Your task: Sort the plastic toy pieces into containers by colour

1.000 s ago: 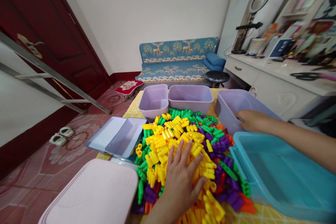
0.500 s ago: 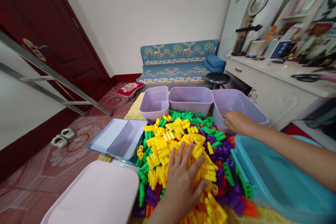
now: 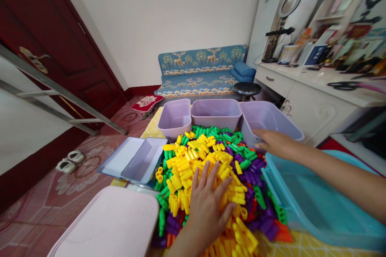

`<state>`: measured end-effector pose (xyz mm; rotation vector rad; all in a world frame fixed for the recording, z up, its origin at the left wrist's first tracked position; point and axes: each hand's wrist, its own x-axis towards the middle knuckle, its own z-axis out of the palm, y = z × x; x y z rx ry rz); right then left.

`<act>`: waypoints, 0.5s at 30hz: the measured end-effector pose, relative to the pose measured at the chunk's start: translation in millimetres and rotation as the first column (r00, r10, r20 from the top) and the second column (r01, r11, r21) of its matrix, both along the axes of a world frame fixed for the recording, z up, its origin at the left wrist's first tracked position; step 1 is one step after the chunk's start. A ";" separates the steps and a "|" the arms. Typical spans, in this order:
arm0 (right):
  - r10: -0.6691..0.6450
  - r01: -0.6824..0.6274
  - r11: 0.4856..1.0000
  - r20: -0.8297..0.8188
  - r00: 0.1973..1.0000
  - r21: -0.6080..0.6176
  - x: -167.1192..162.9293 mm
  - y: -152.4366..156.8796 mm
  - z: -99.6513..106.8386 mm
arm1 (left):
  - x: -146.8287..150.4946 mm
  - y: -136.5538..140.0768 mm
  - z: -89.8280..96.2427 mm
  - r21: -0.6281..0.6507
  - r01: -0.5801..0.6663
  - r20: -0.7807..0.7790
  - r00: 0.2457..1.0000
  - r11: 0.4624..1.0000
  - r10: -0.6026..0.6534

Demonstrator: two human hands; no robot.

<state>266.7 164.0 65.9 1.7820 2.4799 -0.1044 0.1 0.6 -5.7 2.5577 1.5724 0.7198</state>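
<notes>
My left hand point(image 3: 208, 202) lies with fingers spread on a heap of yellow plastic building pieces point(image 3: 185, 164), nothing gripped in it. Green pieces point(image 3: 211, 131), purple pieces point(image 3: 253, 172) and a few orange ones show around and beneath the yellow heap. At the right lilac bin point(image 3: 259, 114), my right hand point(image 3: 274, 143) is closed over the front rim, with one fingertip near the inside and another finger low on the outer wall. Part of the grip is hidden by the hand itself.
Two more lilac bins, a left one point(image 3: 175, 128) and a middle one point(image 3: 215, 120), stand along the table's back. A clear blue tub point(image 3: 325, 196) sits under my right forearm. At left are a pale pink lid point(image 3: 114, 221) and a bluish open box point(image 3: 144, 160).
The whole view has shifted slightly, with things appearing a little further left. My left hand stays spread on the yellow pieces, and my right hand remains at the right bin's rim.
</notes>
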 end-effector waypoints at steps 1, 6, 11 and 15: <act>-0.003 0.005 0.999 -0.041 0.999 0.050 1.9 -10.8 4.5 | -0.2 -0.3 0.1 0.003 -0.002 0.000 1.000 1.000 0.002; 0.038 0.021 0.970 -0.238 0.971 0.240 22.4 -104.0 -4.2 | -0.4 -0.9 0.4 -0.003 -0.010 0.006 1.000 1.000 0.010; 0.074 0.007 0.901 -0.169 0.983 0.434 43.1 -188.0 -67.2 | 0.4 -0.5 -0.3 -0.019 0.001 0.016 1.000 1.000 0.000; 0.035 0.053 0.904 -0.198 0.980 0.424 45.6 -198.4 -96.0 | 0.3 -1.1 -0.2 -0.012 0.002 0.008 1.000 1.000 -0.002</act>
